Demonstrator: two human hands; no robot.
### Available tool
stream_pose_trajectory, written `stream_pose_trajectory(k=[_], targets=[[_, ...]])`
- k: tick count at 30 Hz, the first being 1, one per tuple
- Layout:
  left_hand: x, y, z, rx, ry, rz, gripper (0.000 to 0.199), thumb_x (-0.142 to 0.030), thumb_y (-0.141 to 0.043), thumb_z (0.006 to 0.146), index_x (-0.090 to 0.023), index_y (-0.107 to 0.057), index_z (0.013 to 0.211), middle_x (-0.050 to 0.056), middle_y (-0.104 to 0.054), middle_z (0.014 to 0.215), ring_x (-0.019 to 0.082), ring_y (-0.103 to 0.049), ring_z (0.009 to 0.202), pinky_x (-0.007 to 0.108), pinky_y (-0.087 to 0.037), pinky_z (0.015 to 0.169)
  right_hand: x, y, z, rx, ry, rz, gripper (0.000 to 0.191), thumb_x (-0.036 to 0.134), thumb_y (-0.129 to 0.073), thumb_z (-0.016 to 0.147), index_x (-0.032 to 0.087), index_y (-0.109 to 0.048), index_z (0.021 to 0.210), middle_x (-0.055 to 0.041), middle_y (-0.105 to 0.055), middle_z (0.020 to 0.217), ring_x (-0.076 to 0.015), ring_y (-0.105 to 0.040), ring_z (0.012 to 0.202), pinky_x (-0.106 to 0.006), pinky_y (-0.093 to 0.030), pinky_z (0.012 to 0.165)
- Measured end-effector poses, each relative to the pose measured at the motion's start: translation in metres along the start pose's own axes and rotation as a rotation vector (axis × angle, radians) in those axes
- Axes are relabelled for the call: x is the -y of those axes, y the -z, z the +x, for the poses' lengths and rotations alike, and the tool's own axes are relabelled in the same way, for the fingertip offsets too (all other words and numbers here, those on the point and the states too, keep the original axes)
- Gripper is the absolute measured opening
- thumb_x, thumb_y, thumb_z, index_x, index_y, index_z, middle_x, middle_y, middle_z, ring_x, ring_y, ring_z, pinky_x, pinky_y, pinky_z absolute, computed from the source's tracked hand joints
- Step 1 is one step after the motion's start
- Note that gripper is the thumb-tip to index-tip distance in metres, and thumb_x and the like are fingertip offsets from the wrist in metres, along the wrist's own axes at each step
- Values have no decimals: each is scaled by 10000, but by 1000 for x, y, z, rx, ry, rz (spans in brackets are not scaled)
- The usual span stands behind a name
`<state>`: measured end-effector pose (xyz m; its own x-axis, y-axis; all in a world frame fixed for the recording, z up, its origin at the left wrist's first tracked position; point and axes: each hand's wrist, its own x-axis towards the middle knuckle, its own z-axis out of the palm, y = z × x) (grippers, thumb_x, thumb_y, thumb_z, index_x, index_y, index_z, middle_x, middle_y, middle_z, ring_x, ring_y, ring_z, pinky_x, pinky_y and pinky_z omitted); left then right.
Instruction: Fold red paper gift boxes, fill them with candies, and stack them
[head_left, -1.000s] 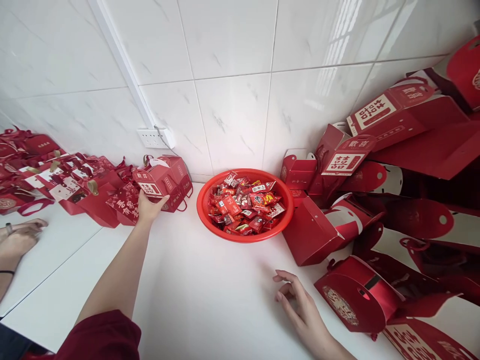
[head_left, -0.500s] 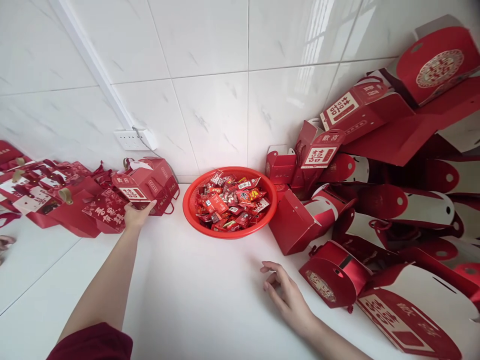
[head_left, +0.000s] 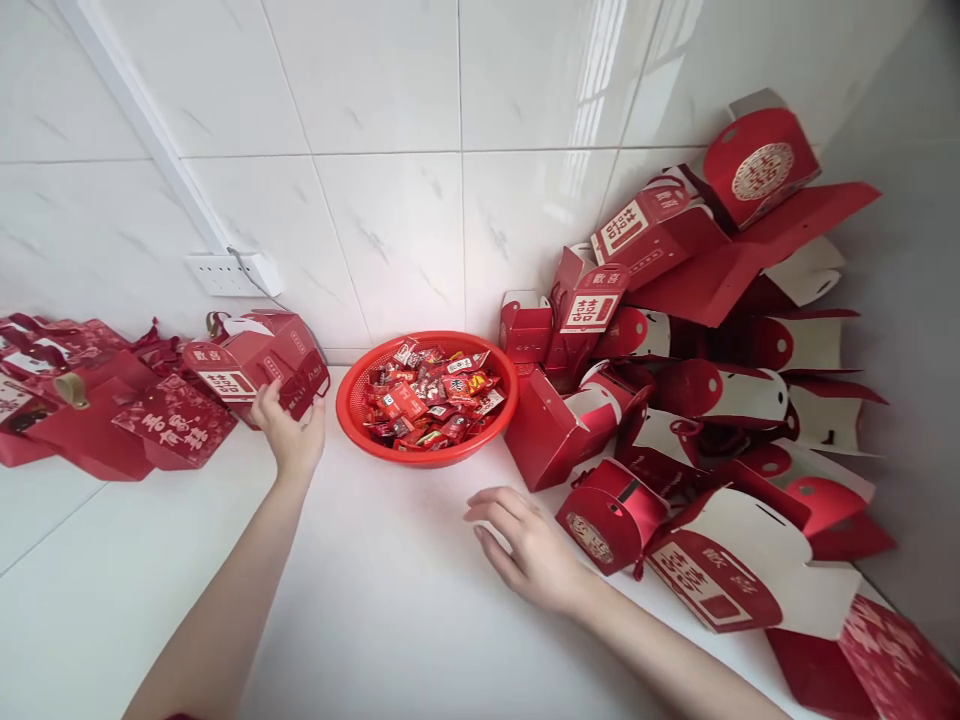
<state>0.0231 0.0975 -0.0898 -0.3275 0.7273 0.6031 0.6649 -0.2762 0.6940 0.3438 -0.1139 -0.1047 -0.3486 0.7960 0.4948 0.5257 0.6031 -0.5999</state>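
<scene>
My left hand [head_left: 292,430] is in front of a red gift box [head_left: 274,350] with white lettering panels and a cord handle. Its fingers are spread, with nothing between them; whether the fingertips touch the box I cannot tell. Over the white table [head_left: 375,600], my right hand [head_left: 529,545] hovers with loosely curved fingers apart and holds nothing. Between and beyond both hands stands a round red plastic basket [head_left: 352,425], filled with small wrapped sweets [head_left: 435,395]. Nearest to my right hand is a small red box [head_left: 615,515] with a round gold emblem.
At the right, many red boxes, several with raised flaps like the white-lined box [head_left: 757,560], crowd against the wall. More red gift boxes [head_left: 97,410] stand at the left. A white tiled wall [head_left: 397,230] with a socket strip [head_left: 232,273] closes off the back.
My left hand has come away from the box's lower front, its fingers now spread. My right hand has moved slightly left and up. The view has turned to the right.
</scene>
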Motion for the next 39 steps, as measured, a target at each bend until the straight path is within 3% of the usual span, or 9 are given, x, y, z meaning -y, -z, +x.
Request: stream_pose_trajectory(k=[4,9,11,18,24,29,32,37,39], targets=[[-83,1,-10,235,-208,-17,429,-376,-583,887,-212,-540,1282,103,-489,1374,242,-497,1278,366,-448,1060,31,58,39,-117,57,-193,204,204,-471,976,206,-597,1137,-114,-608,1239,-246,-561,1146,-421,-460,959],[-163,30,-55,1225,-315,102,569,-508,-548,900,-318,-450,1428,45,-500,1453,275,-507,1301,372,-439,1053,28,135,42,-417,-272,-318,241,252,-438,993,214,-653,1094,-81,-677,1120,-226,-638,1020,-370,-502,875],[-178,40,-72,1382,-351,141,591,-553,-545,890,-343,-448,1433,32,-485,1473,287,-482,1327,384,-420,1066,12,153,32,-555,-435,-389,248,284,-445,985,221,-663,1086,-73,-698,1074,-234,-659,958,-361,-509,806],[-171,40,-85,1370,-278,244,597,-558,-494,902,-310,-427,1441,77,-538,1420,299,-543,1262,391,-444,1001,-40,144,22,-213,-629,-589,293,125,-422,914,189,-700,977,-126,-694,1102,-273,-658,981,-353,-489,724],[-158,43,-82,1422,-199,277,541,-547,-494,897,-287,-486,1371,103,-588,1356,308,-571,1228,392,-469,952,-73,125,37,-117,-580,-556,614,-68,-475,701,167,-632,1246,-146,-687,1156,-247,-672,968,-312,-509,719],[-159,45,-79,1421,-204,258,551,-548,-496,898,-295,-472,1386,98,-578,1373,302,-559,1249,395,-467,967,-93,128,35,-88,-567,-533,320,-36,-526,667,192,-729,764,-78,-695,766,-203,-656,705,-282,-494,621],[-159,45,-78,1420,-193,231,543,-537,-514,894,-291,-492,1377,99,-579,1375,300,-562,1250,395,-466,980,-93,133,36,-174,-555,-547,212,36,-540,739,179,-694,711,-82,-676,786,-204,-649,725,-319,-520,704],[-160,50,-75,1393,-204,129,541,-528,-504,912,-301,-476,1402,71,-562,1401,268,-532,1292,365,-458,1012,-55,137,45,-813,-238,-560,156,191,-547,894,178,-691,951,-111,-643,1024,-215,-649,844,-369,-558,789],[-161,53,-72,1371,-201,120,539,-536,-494,919,-304,-477,1406,65,-581,1378,261,-558,1262,360,-465,1007,-32,134,47,-942,-83,-589,123,219,-601,892,203,-694,970,-108,-652,1025,-235,-646,901,-376,-554,794]])
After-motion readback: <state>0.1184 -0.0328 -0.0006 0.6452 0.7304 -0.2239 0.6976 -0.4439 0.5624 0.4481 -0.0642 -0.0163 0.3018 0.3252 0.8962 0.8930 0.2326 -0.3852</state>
